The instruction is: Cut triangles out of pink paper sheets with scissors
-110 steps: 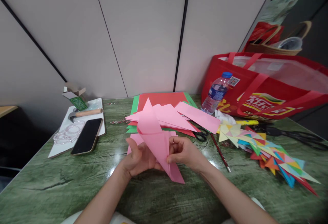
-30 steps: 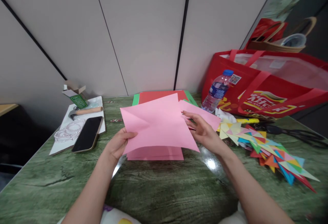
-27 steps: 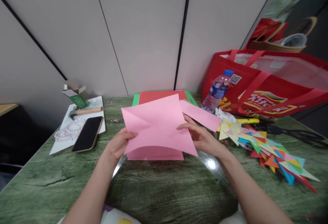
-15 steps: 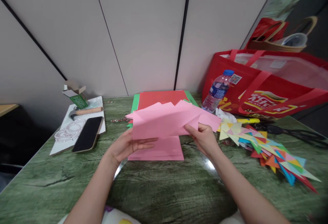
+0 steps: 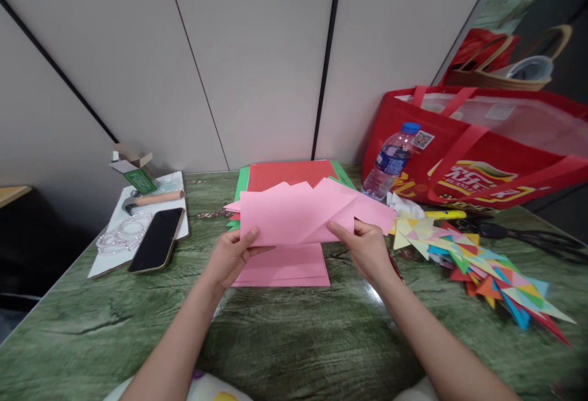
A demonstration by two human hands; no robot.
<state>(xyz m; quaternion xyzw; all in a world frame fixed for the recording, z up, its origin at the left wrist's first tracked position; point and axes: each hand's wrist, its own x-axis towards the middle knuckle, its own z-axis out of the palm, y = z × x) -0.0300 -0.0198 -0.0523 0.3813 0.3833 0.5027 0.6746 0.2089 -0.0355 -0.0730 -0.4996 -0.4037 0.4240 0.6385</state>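
A pink paper sheet (image 5: 294,220), folded over on itself, is held up just above the green table (image 5: 294,340). My left hand (image 5: 229,257) pinches its lower left corner, thumb on the front. Fingers of my right hand (image 5: 365,248) grip its lower right edge. Under the sheet lie more pink sheets (image 5: 285,269) flat on the table, and behind them a stack of red and green paper (image 5: 289,174).
A heap of folded coloured paper shapes (image 5: 478,266) lies to the right, with black scissors (image 5: 528,236) and a yellow marker (image 5: 443,214) nearby. A water bottle (image 5: 390,162) leans against a red bag (image 5: 482,156). At the left, a phone (image 5: 156,240), bracelets (image 5: 119,236) and a hammer (image 5: 151,200) rest on a white tray.
The narrow folded pink piece was opened into a wide sheet, then folded over in half. Both hands have shifted to its lower corners.
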